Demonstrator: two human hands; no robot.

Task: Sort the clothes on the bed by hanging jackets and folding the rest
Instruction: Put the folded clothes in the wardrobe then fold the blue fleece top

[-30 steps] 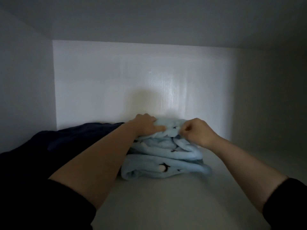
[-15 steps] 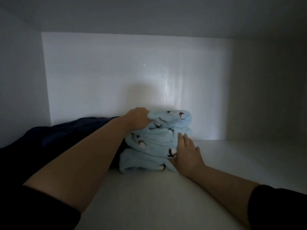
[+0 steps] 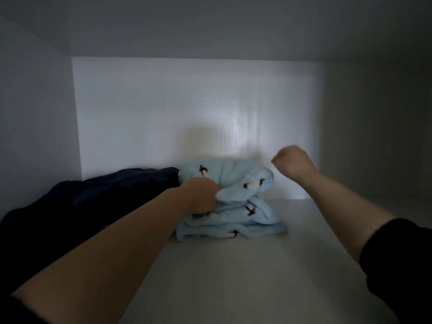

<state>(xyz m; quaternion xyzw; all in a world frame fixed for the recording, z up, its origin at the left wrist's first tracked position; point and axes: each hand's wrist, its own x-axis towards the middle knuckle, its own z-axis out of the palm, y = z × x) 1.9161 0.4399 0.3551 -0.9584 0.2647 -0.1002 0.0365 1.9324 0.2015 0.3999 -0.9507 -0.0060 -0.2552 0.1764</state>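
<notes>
A folded light-blue fleece garment with small dark motifs sits in a stack on a white shelf, close to the back wall. My left hand grips the left side of the stack, fingers dug into a fold between its layers. My right hand hovers in the air to the right of the stack, above its top, fingers curled and holding nothing. It is slightly blurred.
A dark navy garment lies on the shelf left of the blue stack, touching it. White cupboard walls close the space at the back, left and right. Bare shelf extends to the right and front.
My right hand left the front of the stack and rose up to the right, now curled and apart from it. My left hand moved from the top down into the stack's left side.
</notes>
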